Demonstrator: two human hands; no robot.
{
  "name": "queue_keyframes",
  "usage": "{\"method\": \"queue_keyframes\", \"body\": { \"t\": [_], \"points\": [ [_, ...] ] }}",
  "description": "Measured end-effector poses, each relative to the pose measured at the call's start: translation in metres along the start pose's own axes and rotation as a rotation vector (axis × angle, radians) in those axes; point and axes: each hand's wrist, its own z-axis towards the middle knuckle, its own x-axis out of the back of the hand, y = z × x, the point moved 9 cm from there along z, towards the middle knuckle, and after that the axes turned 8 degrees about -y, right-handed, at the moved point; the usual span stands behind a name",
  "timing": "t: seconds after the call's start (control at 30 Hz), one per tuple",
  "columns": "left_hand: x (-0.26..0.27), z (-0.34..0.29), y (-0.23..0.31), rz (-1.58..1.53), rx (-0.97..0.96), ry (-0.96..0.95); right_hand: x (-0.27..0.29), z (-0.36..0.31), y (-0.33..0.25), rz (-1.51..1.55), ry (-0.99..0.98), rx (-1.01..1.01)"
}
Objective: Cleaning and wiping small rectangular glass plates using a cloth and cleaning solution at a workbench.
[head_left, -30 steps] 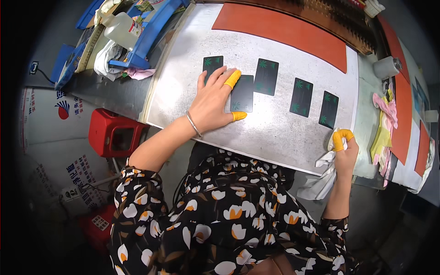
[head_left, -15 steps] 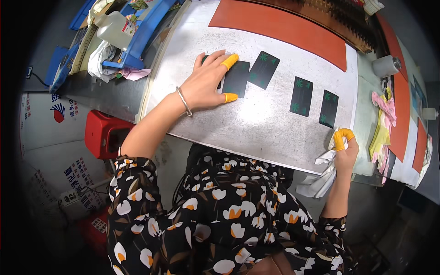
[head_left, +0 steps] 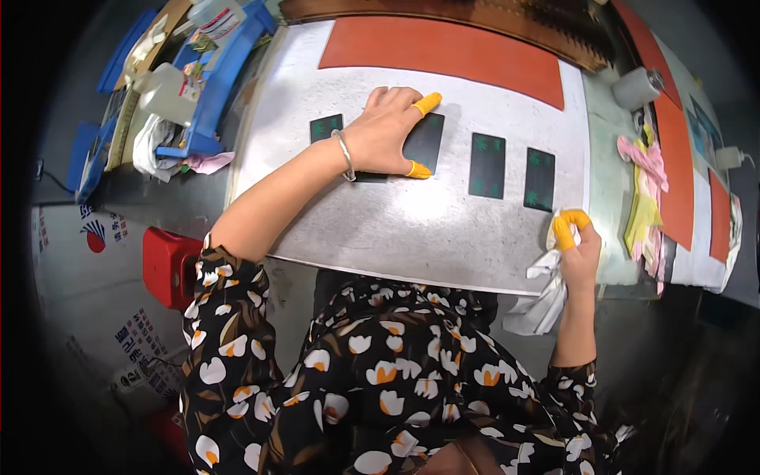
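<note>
Several dark rectangular panels with green leaf-like marks lie in a row on the pale worktop (head_left: pixel 380 233). My left hand (head_left: pixel 384 133), with yellow finger covers on thumb and index finger, spreads over a middle panel (head_left: pixel 427 144). Thumb and index finger rest near that panel's two ends, and the other fingers hide part of the row. To the left, one panel (head_left: pixel 325 127) shows its upper end. Two panels, a nearer one (head_left: pixel 488 166) and a farther one (head_left: pixel 540 180), lie right of this hand. My right hand (head_left: pixel 579 245) closes on a white cloth (head_left: pixel 542 305) hanging over the front edge.
A long orange-red sheet (head_left: pixel 443 62) lies along the back, before a brown bristly strip (head_left: pixel 507 32). On the left stand a blue tray (head_left: pixel 210 111) and a white bottle (head_left: pixel 168 93). At right are a grey-white bottle (head_left: pixel 637 89) and pink and yellow cloths (head_left: pixel 645 190). A red stool (head_left: pixel 169 267) stands lower left.
My left hand has shifted right along the row. The panel that lay slanted is now straighter, beneath that hand. The view has turned slightly, while my right hand keeps the cloth.
</note>
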Motion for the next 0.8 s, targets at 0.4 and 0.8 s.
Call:
{"method": "queue_keyframes", "body": {
  "t": [0.4,0.8],
  "points": [
    [-0.03,-0.064,0.118,-0.287,-0.101,-0.019,-0.002,0.0,-0.005,0.011,-0.017,0.001],
    [-0.042,-0.072,0.13,-0.23,-0.064,0.074,0.001,-0.002,-0.004,-0.09,-0.01,0.086]
  ]
}}
